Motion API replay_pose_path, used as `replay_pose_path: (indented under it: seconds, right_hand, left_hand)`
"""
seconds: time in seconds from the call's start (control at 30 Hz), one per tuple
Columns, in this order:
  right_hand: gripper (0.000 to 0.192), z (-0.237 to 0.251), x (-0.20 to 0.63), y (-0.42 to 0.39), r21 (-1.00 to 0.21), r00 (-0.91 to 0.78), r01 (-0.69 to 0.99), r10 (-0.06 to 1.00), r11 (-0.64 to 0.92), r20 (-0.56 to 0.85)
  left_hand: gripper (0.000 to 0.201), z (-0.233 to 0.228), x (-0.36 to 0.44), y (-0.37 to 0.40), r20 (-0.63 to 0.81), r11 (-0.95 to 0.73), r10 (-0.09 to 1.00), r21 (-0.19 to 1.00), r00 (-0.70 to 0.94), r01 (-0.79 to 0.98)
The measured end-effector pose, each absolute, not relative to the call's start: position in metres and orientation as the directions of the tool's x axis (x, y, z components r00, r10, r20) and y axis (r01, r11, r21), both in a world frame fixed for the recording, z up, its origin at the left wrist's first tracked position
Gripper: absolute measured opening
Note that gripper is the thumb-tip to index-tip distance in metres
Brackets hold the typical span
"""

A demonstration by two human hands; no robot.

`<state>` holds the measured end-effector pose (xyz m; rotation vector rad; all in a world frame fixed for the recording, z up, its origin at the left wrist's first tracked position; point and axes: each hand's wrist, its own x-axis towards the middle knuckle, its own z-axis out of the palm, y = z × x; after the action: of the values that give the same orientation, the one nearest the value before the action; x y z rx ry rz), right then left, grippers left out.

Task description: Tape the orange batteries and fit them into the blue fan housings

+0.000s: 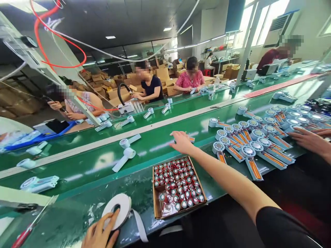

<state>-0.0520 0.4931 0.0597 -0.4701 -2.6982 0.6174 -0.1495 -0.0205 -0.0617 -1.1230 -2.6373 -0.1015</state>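
Observation:
At the bottom left, my left hand (pixel 102 231) grips a roll of white tape (pixel 123 206), with fingertips at its core and a loose strip hanging down to the right. My right hand (pixel 181 142) is stretched out over the green conveyor belt, its fingers apart. Just behind it an orange-and-white part (pixel 192 140) shows, mostly hidden by the hand. Between my arms stands a cardboard box (pixel 154 203) of small round cells with red wires; its front left corner holds fewer of them.
Many light-blue fan housings (pixel 247 151) with orange strips crowd the right side, near a co-worker's hand (pixel 311 140). Closed housings (pixel 128 153) lie on the belt. A red-handled screwdriver (pixel 23 237) lies lower left. Several people sit across the line.

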Motion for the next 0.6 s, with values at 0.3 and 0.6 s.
replay_pose_path:
  seconds: [0.3,0.6]
  right_hand:
    - [0.055,0.056,0.112,0.386,-0.971,-0.997,0.069,-0.026,0.228,-0.077]
    - [0.025,0.027,0.140,0.311,-0.798,-0.827,-0.232,-0.545,0.556,-0.140]
  left_hand:
    - [0.044,0.009,-0.040,0.074,0.456,0.476,0.732,0.188,-0.506,0.859]
    - [0.044,0.016,-0.019,0.091,0.553,0.424,0.588,0.410,-0.590,0.808]
